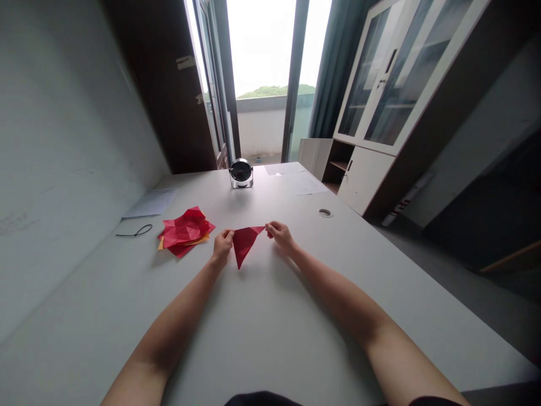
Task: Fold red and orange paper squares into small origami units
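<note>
A red sheet of paper (245,243), folded into a triangle, is stretched between my two hands over the white table. My left hand (223,244) is closed on its left edge. At the upper right, my right hand (279,233) pinches a corner of it. One point of the triangle hangs down between the hands, toward me. Left of my left hand lies a loose pile of crumpled red paper sheets (186,228), with orange paper (195,244) showing beneath.
A black cable tie loop (137,232) and white papers (150,203) lie at the left. A round silver-framed device (241,172) stands near the far edge of the table (253,344). A cable hole (325,213) is at the right. Cabinets (367,175) stand beyond.
</note>
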{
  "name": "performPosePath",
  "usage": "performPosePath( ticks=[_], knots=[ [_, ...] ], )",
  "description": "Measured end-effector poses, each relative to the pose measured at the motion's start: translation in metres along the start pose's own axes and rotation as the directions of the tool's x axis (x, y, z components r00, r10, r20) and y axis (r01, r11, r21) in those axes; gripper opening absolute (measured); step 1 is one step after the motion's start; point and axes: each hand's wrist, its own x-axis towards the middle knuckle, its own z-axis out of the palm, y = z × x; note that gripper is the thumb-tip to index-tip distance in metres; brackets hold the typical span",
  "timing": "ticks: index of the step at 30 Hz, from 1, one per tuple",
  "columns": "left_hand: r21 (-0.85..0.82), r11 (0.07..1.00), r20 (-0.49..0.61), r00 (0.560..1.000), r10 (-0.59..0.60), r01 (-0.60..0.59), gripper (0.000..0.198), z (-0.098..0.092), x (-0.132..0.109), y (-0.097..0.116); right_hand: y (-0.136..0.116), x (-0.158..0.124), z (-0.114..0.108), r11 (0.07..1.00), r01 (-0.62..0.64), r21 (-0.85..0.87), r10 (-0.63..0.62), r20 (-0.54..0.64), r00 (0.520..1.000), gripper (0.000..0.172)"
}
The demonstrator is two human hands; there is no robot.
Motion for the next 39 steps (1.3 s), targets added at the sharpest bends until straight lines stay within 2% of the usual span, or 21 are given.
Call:
performPosePath(
  ticks=[3, 7, 11, 14, 21, 26, 33, 39],
  knots=[
    [-0.072, 0.996, -0.005, 0.998, -0.057, 0.057, 0.026, -0.001, 0.002, -0.001, 0.0, 0.001, -0.001, 0.998, -0.017, 0.057, 0.017, 0.004, 1.0, 0.041],
    [-0.11, 0.99, 0.03, 0.996, -0.085, 0.088, 0.027, 0.0, 0.001, 0.001, -0.003, -0.003, 0.002, 0.998, -0.033, 0.059, 0.028, 0.086, 0.996, 0.037],
    [-0.091, 0.99, 0.057, 0.993, -0.102, 0.107, 0.03, 0.002, -0.001, 0.004, -0.011, -0.009, 0.01, 0.995, -0.078, 0.055, 0.066, 0.198, 0.978, 0.037],
    [-0.05, 0.992, 0.088, 0.99, -0.114, 0.119, 0.033, 0.004, -0.003, 0.007, -0.016, -0.012, 0.017, 0.993, -0.095, 0.07, 0.076, 0.24, 0.968, 0.039],
    [-0.03, 0.992, 0.165, 0.98, -0.114, 0.12, 0.036, 0.007, -0.004, 0.006, -0.02, -0.015, 0.022, 0.979, -0.141, 0.148, 0.099, 0.262, 0.96, 0.044],
    [-0.011, 0.995, 0.156, 0.983, -0.093, 0.096, 0.035, 0.008, -0.004, 0.003, -0.021, -0.016, 0.025, 0.964, -0.165, 0.207, 0.107, 0.265, 0.958, 0.044],
    [0.063, 0.997, 0.147, 0.988, -0.052, 0.043, 0.032, 0.01, -0.007, 0.005, -0.017, -0.016, 0.028, 0.976, -0.13, 0.177, 0.089, 0.221, 0.971, 0.036],
    [0.118, 0.993, 0.129, 0.991, -0.016, 0.001, 0.029, 0.011, -0.009, 0.007, -0.021, -0.021, 0.036, 0.982, -0.098, 0.162, 0.056, 0.248, 0.967, 0.043]
  ],
)
